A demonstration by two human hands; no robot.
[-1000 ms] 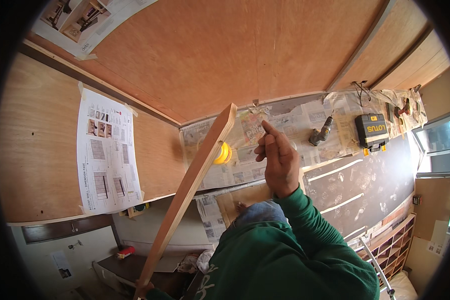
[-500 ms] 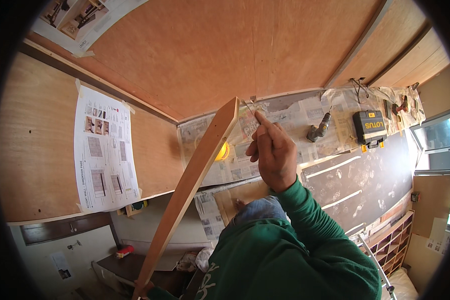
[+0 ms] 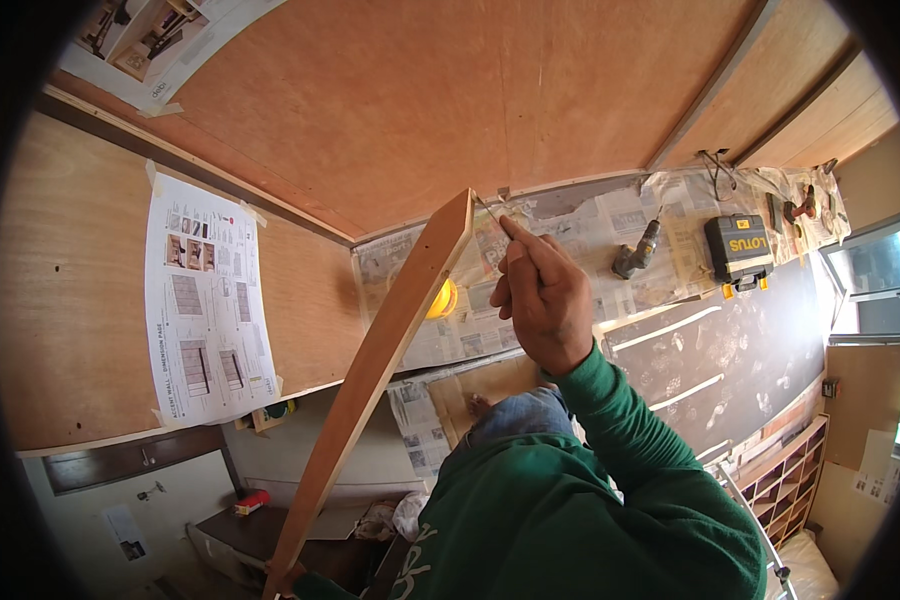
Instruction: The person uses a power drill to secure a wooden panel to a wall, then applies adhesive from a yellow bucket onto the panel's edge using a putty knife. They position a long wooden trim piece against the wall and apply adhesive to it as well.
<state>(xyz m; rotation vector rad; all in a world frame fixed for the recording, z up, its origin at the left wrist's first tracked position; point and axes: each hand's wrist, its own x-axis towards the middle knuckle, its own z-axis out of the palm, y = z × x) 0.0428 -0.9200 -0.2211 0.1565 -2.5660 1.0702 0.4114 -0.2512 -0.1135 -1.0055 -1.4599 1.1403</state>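
A long wooden plank (image 3: 370, 390) slants up through the middle, its far end cut at an angle. Low at the left, my left hand (image 3: 288, 578) is closed round its near end, mostly out of sight. My right hand (image 3: 545, 305) is closed with its index finger stretched along a thin dark rod-like tool (image 3: 485, 208), whose tip meets the plank's far end. Its handle is hidden in my palm, so I cannot tell its exact kind. Partly behind the plank shows a round yellow object (image 3: 442, 300).
Newspaper (image 3: 580, 235) covers the ledge below the plywood wall (image 3: 390, 110). On it lie a power drill (image 3: 637, 252), a black tool case (image 3: 738, 250) and a red-and-black tool (image 3: 800, 207). Printed plans (image 3: 205, 300) are taped to the left panel. An open wooden shelf (image 3: 785, 485) stands at right.
The plank's far end and my right hand with the thin tool have shifted slightly up and left in view. Both hands keep their hold.
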